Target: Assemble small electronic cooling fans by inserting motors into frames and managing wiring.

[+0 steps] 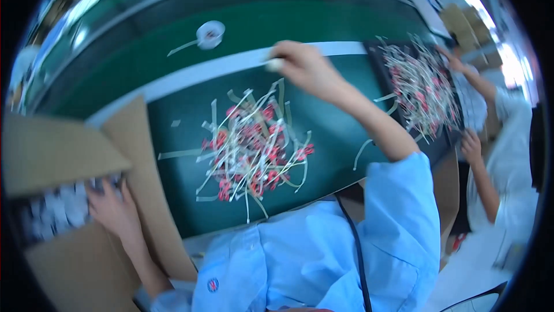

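My right hand is raised over the far edge of the green work mat. Its fingers pinch a small whitish piece, blurred too much to name. On the left, my left hand reaches into an open cardboard box. Its fingers are spread over several small white pieces in the box, and the fingertips are partly lost among them. Between my hands, a tangled pile of pale strips with pink-red parts lies on the green mat.
A white cup stands on the green conveyor belt beyond a pale rail. At the right, a dark tray holds another heap of strips. A co-worker's hands are at its right side.
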`<state>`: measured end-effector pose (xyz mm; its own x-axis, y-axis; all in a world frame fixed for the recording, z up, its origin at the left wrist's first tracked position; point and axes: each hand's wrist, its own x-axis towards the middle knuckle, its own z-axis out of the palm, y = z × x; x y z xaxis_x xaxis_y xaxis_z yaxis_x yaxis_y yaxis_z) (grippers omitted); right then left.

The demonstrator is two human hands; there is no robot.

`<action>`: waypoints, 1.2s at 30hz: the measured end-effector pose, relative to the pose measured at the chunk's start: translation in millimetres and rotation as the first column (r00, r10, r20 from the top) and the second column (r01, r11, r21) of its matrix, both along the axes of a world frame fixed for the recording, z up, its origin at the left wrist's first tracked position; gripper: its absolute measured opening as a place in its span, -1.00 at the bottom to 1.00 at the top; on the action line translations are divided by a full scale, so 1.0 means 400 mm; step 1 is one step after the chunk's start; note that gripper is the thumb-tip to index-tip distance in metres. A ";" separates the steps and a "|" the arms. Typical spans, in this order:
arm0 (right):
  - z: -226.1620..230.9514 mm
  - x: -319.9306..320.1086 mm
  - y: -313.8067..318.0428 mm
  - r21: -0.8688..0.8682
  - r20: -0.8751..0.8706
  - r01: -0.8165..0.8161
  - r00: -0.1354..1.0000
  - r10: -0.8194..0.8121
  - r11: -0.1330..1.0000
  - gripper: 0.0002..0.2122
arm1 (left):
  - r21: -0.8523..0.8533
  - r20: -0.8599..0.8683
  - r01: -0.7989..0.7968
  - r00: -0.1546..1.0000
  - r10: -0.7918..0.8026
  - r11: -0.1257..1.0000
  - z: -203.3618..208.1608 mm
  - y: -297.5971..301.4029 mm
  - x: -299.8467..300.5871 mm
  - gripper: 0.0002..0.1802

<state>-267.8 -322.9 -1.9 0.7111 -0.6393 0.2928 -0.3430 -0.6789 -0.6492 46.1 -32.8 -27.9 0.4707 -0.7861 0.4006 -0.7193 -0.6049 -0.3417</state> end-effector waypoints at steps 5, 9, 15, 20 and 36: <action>-0.019 -0.017 0.060 0.094 -0.111 0.010 0.994 0.000 0.996 -0.86 | -0.076 -0.040 0.215 0.975 -0.219 0.974 -0.028 0.073 0.012 -0.62; -0.026 -0.016 0.063 0.054 -0.277 -0.028 0.960 0.042 0.998 -0.84 | -0.219 -0.170 0.273 0.935 -0.312 0.937 -0.010 0.107 -0.046 -0.66; -0.080 -0.005 0.083 -0.022 -0.280 -0.141 0.951 0.129 0.990 -0.76 | -0.373 -0.514 0.198 0.769 -0.380 0.906 -0.010 0.121 -0.046 -0.59; -0.065 0.011 0.069 -0.026 -0.473 -0.171 0.870 0.139 0.985 -0.75 | -0.248 -0.628 0.044 0.754 -0.195 0.968 0.056 0.100 -0.054 -0.51; 0.072 -0.047 0.076 0.728 0.054 -0.056 0.998 0.024 0.683 -0.77 | -0.365 -0.393 0.043 0.898 -0.196 0.930 0.104 0.195 -0.084 -0.32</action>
